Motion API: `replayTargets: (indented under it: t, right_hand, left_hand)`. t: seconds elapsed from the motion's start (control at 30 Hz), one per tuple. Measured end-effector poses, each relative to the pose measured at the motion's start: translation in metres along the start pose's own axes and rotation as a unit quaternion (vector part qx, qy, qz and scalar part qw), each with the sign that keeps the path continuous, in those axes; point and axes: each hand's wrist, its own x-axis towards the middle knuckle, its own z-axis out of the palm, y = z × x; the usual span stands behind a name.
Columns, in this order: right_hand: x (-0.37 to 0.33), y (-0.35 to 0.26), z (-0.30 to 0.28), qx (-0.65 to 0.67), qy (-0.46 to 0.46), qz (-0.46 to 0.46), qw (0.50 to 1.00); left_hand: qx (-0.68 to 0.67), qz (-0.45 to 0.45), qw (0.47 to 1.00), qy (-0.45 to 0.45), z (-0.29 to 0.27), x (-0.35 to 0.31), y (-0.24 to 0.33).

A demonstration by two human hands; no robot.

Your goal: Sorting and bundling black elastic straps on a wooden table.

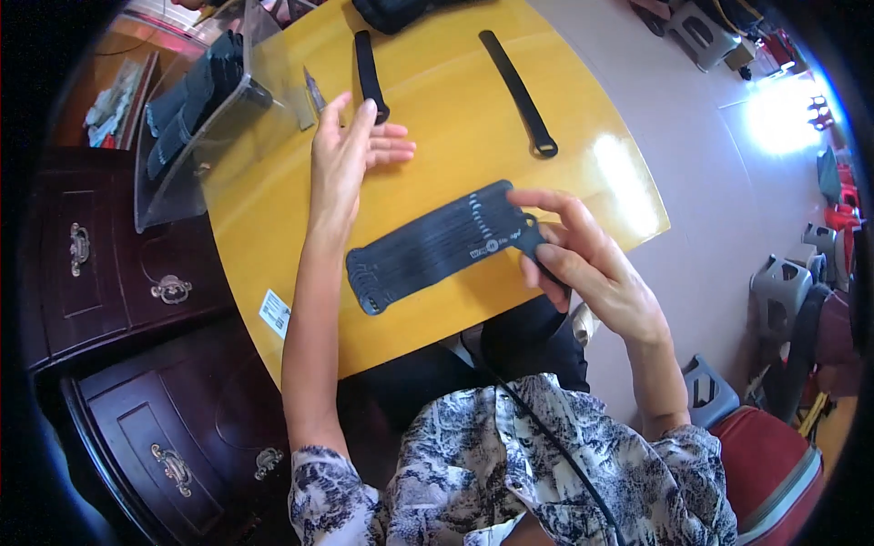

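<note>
A black strap (535, 242) with a holed end is pinched between the thumb and fingers of my right hand (592, 264). Its holed end lies against the right part of a flat dark bundle (419, 250) of similar straps side by side, with white print near that end. My right index finger stretches over the bundle's far right corner. Farther left, my left hand (344, 159) is held over the table, fingers spread and holding nothing. Its fingertips are near the lower end of a single black strap (365, 68); whether they touch it I cannot tell.
Another black strap (517, 91) lies at the far right of the yellow table (437, 100). A clear plastic bin (182, 196) with dark folded pieces stands at the left edge, near a small blade-like tool (314, 89). Dark wooden drawers (109, 255) flank the table; grey stools (783, 282) stand right.
</note>
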Motion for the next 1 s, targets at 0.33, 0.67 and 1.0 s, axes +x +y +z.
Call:
replayTargets:
  t: [0.33, 0.67, 1.0]
  right_hand:
    - [0.019, 0.018, 0.026, 0.08, -0.081, 0.064, 0.991]
    - [0.016, 0.019, 0.029, 0.044, -0.028, 0.086, 0.995]
    - [0.012, 0.026, 0.042, 0.009, -0.1, 0.059, 0.993]
  left_hand:
    - [-0.093, 0.053, 0.993, -0.058, -0.016, 0.047, -0.017]
    - [0.122, 0.015, 0.984, -0.127, -0.009, 0.025, 0.008]
    - [0.031, -0.148, 0.979, -0.134, 0.008, -0.156, 0.02]
